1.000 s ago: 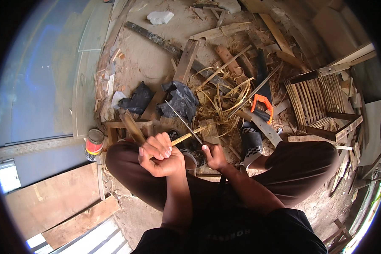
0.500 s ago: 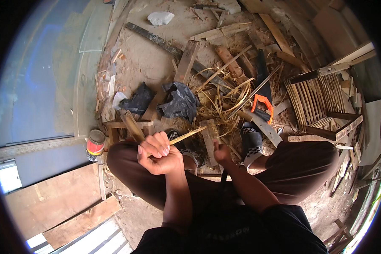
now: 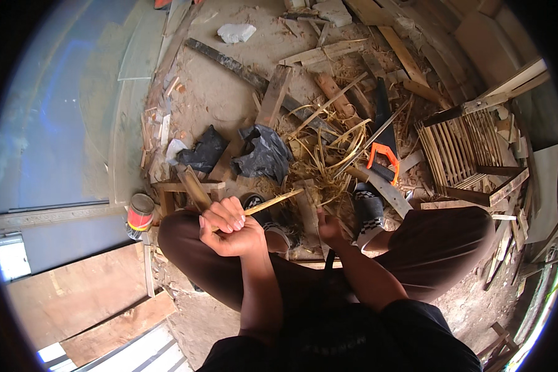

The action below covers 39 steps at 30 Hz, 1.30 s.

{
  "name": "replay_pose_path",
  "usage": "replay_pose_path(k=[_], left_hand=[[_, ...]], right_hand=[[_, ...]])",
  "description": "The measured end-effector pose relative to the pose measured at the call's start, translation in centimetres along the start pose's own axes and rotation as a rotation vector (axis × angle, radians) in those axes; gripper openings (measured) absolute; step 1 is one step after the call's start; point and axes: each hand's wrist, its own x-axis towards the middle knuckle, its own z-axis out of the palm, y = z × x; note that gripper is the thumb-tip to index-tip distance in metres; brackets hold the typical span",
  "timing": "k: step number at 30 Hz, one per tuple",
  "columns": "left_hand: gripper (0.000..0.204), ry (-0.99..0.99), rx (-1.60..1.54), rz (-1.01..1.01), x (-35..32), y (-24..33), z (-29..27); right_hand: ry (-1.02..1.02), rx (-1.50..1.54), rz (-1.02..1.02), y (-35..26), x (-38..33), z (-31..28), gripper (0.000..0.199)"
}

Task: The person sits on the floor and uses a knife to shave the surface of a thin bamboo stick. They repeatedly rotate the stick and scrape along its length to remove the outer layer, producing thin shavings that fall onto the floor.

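Note:
My left hand [image 3: 226,226] is closed around a thin, pale bamboo strip [image 3: 276,201], held above my left knee. The strip's free end points right and away from me, over an upright-looking wood board [image 3: 307,214] between my feet. To the right of that tip is my right hand [image 3: 332,228], its fingers curled and the thumb raised. A dark, narrow piece [image 3: 328,258] shows below its wrist; what the fingers hold, if anything, is hidden. Beyond both hands lies a heap of curled bamboo shavings [image 3: 328,152].
A saw [image 3: 384,162] with an orange handle and a broad-bladed knife [image 3: 390,193] lie ahead to the right. Farther right stands a slatted wooden frame [image 3: 459,155]. Black plastic bags [image 3: 263,154] lie ahead left, a red-banded can [image 3: 140,214] at left. Planks [image 3: 276,93] litter the floor.
The right hand has shifted slightly right and toward me, away from the strip's tip. The left hand keeps its hold, with the strip's tip slightly lower.

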Motion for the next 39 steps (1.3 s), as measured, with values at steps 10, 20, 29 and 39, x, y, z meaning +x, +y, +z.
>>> replay_pose_path(k=[10, 20, 29, 39], left_hand=[[0.046, 0.104, 0.016, 0.004, 2.5, 4.3, -2.8], [0.046, -0.142, -0.115, 0.114, 18.1, 13.1, 1.6], [0.04, 0.225, -0.125, -0.089, 24.1, 2.6, -4.3], [0.041, 0.135, -0.218, -0.236, 24.9, 0.7, -3.0]], right_hand=[[0.252, -0.196, 0.141, -1.8, -2.7, -0.4, 0.082], [0.312, 0.677, 0.023, -8.7, -2.9, -5.8, 0.076], [0.502, 0.629, -0.68, -20.1, -13.9, -28.3, 0.027], [0.545, 0.511, -0.655, -23.2, -7.6, -29.5, 0.023]])
